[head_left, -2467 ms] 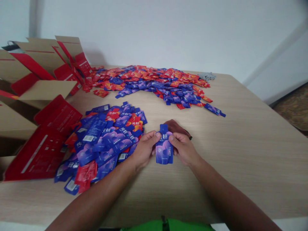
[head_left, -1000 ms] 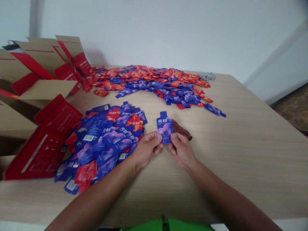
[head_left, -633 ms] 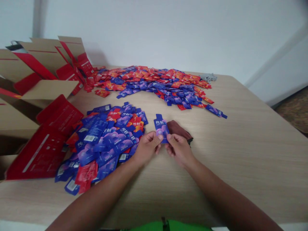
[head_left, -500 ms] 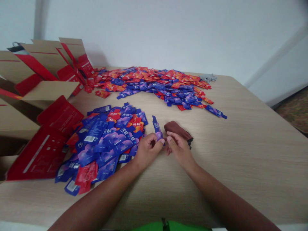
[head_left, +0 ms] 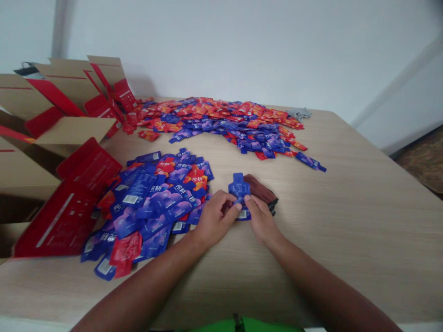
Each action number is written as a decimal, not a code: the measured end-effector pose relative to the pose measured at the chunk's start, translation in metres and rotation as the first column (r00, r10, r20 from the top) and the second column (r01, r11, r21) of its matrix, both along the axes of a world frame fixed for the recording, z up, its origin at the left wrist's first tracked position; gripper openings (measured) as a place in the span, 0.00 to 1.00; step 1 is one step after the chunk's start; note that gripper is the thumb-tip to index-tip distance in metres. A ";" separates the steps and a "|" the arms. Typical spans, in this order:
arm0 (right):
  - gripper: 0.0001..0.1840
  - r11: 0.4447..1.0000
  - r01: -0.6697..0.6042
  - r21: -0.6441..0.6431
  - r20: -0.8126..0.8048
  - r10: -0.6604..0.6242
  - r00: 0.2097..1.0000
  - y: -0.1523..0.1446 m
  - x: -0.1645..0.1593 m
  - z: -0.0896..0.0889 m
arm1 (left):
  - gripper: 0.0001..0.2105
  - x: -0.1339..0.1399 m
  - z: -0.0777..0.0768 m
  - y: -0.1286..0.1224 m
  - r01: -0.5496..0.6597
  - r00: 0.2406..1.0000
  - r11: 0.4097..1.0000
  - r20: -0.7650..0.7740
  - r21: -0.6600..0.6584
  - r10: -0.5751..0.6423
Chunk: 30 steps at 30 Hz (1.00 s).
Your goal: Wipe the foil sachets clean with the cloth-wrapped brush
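Since the earlier frames, the blue pouch (head_left: pixel 239 186) has been turned over: its lettered face pointed up a moment ago, and now the side with fine print and a barcode shows. It stands between the two hands, neck away from the person, just in front of the brown item (head_left: pixel 262 190) and covering part of it from this view. Should one hand let go early, the limp-looking pouch could swing or slip out, since only its lower part seems gripped. A hard squeeze there might crease it, and thumbs lying across it could hide print.

Fingers of the left hand (head_left: pixel 218 216) are curled in at its lower left, thumb lapped over the face. Fingers of the right hand (head_left: pixel 261 216) pinch the lower right edge, thumb on top. Both are drawn nearly closed on it; the undersides are hidden. Neck and upper body jut beyond the fingertips, while the barcode end sits between the thumbs.

Left of the hands, a mixed pile of pouches (head_left: pixel 162 203) lies on the desk (head_left: pixel 346 221).
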State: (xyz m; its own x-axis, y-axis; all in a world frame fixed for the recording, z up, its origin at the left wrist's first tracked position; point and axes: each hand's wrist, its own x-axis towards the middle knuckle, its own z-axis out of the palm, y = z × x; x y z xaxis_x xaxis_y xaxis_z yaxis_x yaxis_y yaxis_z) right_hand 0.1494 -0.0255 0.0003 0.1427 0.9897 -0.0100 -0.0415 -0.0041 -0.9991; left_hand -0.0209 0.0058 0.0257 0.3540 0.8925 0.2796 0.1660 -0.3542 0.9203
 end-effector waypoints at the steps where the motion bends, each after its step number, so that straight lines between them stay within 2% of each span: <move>1: 0.25 1.000 -0.007 0.004 0.002 0.007 1.000 -0.001 0.000 0.003 | 0.11 0.001 -0.002 0.002 -0.066 0.994 0.994 0.078 -0.091 0.074; 3: 0.26 0.999 -0.030 0.017 0.029 0.029 0.999 -0.003 -0.001 0.009 | 0.15 0.004 -0.006 0.006 -0.070 0.965 0.958 0.226 -0.277 0.136; 5: 0.26 0.997 -0.066 0.027 0.063 0.064 0.996 -0.005 -0.002 0.015 | 0.18 0.006 -0.009 0.010 0.020 0.945 0.920 0.309 -0.391 0.111; 7: 0.27 0.997 -0.073 0.031 0.083 0.071 0.994 -0.006 -0.002 0.019 | 0.22 0.007 -0.009 0.012 0.085 0.940 0.892 0.332 -0.443 0.076; 13: 0.29 0.991 0.094 0.090 0.172 -0.109 0.979 -0.001 0.007 0.018 | 0.27 0.008 -0.003 0.007 0.163 0.932 0.842 0.361 -0.514 0.040; 15: 0.29 0.994 0.092 0.057 0.110 -0.098 0.989 -0.001 0.006 0.016 | 0.27 0.009 -0.002 0.005 0.219 0.913 0.806 0.407 -0.549 0.029; 19: 0.28 0.997 0.037 -0.061 -0.204 -0.049 0.978 -0.001 -0.003 0.011 | 0.26 0.009 -0.001 0.003 0.379 0.847 0.685 0.532 -0.622 0.015; 20: 0.28 0.997 0.026 -0.076 -0.250 -0.044 0.967 -0.001 -0.004 0.010 | 0.25 0.009 -0.001 0.004 0.395 0.838 0.672 0.545 -0.627 0.015; 22: 0.28 0.998 0.021 -0.064 -0.233 -0.035 0.972 -0.001 -0.004 0.009 | 0.25 0.009 -0.001 0.005 0.364 0.846 0.700 0.533 -0.615 0.029; 26: 0.29 0.998 0.047 0.031 0.033 -0.048 0.998 0.000 0.003 0.013 | 0.25 0.009 -0.001 0.009 0.185 0.894 0.815 0.438 -0.548 0.092; 30: 0.29 0.994 0.080 0.075 0.106 -0.088 0.990 0.000 0.005 0.022 | 0.26 0.010 0.001 0.007 0.184 0.913 0.823 0.403 -0.538 0.060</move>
State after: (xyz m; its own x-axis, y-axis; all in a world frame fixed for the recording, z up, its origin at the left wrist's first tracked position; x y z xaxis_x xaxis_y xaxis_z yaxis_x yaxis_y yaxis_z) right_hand 0.1542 -0.0252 0.0218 0.2219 0.9718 0.0792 0.0709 0.0650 -0.9954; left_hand -0.0105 0.0127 0.0263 0.3852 0.9135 -0.1306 -0.2485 0.2390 0.9387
